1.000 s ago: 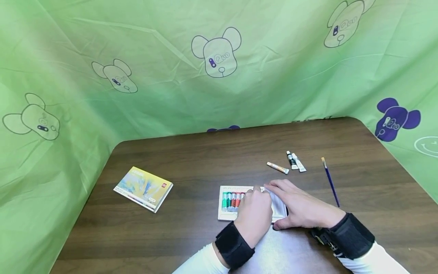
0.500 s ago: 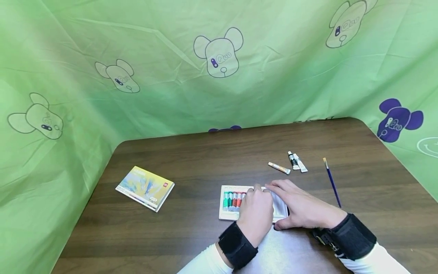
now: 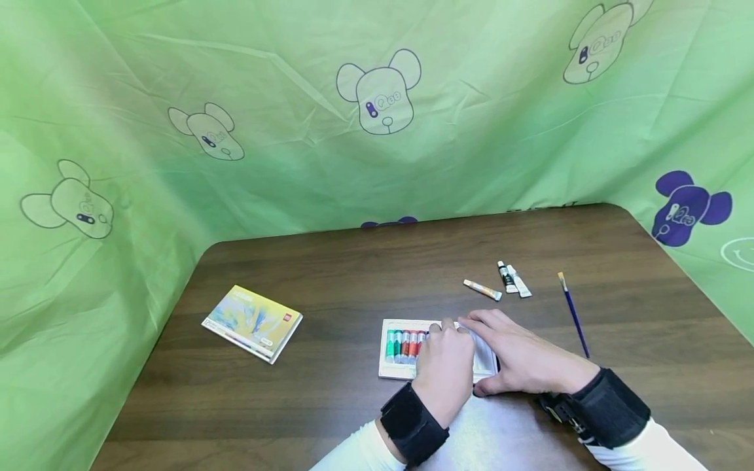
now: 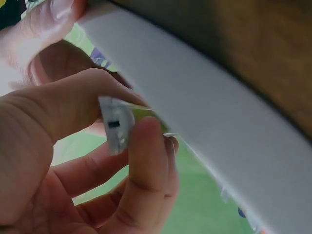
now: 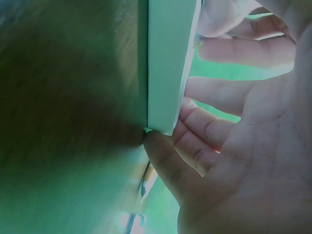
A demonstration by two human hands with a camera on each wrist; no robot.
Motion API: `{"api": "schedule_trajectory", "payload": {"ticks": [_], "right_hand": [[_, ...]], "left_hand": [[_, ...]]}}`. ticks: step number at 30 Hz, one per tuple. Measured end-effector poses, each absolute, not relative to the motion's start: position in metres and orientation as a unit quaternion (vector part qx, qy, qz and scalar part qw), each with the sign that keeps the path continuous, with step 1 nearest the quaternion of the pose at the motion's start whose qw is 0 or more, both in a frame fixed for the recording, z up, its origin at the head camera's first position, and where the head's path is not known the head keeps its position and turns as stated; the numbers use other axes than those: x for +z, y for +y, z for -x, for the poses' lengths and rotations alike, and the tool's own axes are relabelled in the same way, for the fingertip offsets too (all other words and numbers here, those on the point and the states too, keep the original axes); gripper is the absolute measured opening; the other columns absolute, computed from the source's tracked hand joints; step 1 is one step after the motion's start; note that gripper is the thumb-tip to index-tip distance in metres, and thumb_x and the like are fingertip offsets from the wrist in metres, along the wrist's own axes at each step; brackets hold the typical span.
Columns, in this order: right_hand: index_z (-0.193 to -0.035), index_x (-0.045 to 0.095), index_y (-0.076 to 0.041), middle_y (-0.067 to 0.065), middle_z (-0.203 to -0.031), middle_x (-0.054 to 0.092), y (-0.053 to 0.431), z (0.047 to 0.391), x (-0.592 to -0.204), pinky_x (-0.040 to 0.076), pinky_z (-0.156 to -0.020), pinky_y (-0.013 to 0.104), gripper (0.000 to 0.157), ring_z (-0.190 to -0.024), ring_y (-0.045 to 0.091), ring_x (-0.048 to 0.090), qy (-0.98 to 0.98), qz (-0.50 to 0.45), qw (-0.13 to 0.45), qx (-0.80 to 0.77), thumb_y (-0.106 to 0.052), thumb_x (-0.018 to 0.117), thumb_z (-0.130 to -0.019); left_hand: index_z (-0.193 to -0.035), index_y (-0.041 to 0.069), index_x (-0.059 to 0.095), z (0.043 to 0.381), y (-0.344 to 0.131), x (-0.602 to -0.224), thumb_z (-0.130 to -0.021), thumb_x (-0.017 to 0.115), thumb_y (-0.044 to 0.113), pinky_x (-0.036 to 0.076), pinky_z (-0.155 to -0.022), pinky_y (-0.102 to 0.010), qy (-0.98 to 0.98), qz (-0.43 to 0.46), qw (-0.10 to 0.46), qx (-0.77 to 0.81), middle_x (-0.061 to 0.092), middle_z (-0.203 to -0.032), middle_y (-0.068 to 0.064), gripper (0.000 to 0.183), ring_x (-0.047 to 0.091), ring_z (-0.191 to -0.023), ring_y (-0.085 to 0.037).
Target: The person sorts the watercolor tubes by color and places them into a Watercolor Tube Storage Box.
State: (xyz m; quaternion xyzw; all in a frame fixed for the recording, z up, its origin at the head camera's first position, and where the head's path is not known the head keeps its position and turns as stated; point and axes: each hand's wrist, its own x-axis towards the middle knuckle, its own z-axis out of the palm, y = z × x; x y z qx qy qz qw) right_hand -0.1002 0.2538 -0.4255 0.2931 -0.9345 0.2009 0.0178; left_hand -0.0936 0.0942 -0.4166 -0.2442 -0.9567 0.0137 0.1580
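Note:
A white paint tray (image 3: pixel 393 374) lies on the table, with several green and red paint tubes (image 3: pixel 405 347) lined up at its left. My left hand (image 3: pixel 444 366) is over the tray's middle. In the left wrist view its thumb and finger pinch a small yellow-green paint tube (image 4: pixel 116 124) with a crimped silver end, close against the tray's side. My right hand (image 3: pixel 521 356) holds the tray's right end, its thumb at the near corner and fingers at the far side. Its fingers (image 5: pixel 209 124) touch the tray's edge in the right wrist view. The hands hide part of the tray.
Behind the right hand lie an orange-labelled tube (image 3: pixel 482 290), a black-labelled tube (image 3: pixel 506 277) and a white tube (image 3: pixel 520 282). A blue-handled paintbrush (image 3: pixel 574 315) lies to the right. A yellow box or pad (image 3: pixel 252 323) sits at the left. Green cloth (image 3: pixel 283 163) hangs behind the table.
The head view has shifted slightly. My left wrist has edged a little to the right, with its fingers still over the tray. The right hand keeps its place on the tray.

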Motion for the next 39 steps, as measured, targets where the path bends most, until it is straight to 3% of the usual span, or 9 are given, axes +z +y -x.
{"api": "schedule_trajectory", "payload": {"ticks": [13, 19, 39], "right_hand": [[-0.136, 0.05, -0.004, 0.002, -0.134, 0.047, 0.254, 0.099, -0.426, 0.043, -0.096, 0.04, 0.095, -0.123, 0.017, 0.042, -0.937, -0.284, 0.011, 0.202, -0.05, 0.08, -0.058], [-0.136, 0.05, -0.004, 0.001, -0.133, 0.048, 0.254, 0.099, -0.427, 0.043, -0.097, 0.039, 0.096, -0.122, 0.016, 0.043, -0.937, -0.284, 0.02, 0.2, -0.05, 0.08, -0.057], [-0.137, 0.048, -0.004, 0.002, -0.133, 0.047, 0.254, 0.099, -0.426, 0.041, -0.098, 0.039, 0.096, -0.124, 0.017, 0.042, -0.938, -0.285, 0.011, 0.199, -0.052, 0.079, -0.06]], "left_hand": [[-0.095, 0.015, 0.075, 0.096, 0.094, -0.416, -0.083, 0.063, 0.021, 0.05, -0.057, -0.024, -0.95, 0.26, 0.17, 0.034, 0.063, -0.085, -0.001, 0.018, 0.057, -0.074, -0.012], [-0.094, 0.018, 0.075, 0.094, 0.09, -0.412, -0.08, 0.066, 0.026, 0.048, -0.053, -0.023, -0.947, 0.286, 0.141, 0.044, 0.061, -0.089, -0.001, 0.018, 0.055, -0.075, -0.013], [-0.096, 0.018, 0.074, 0.1, 0.082, -0.409, -0.087, 0.057, 0.02, 0.05, -0.055, -0.024, -0.943, 0.316, 0.097, 0.035, 0.06, -0.095, 0.0, 0.019, 0.054, -0.079, -0.013]]}}
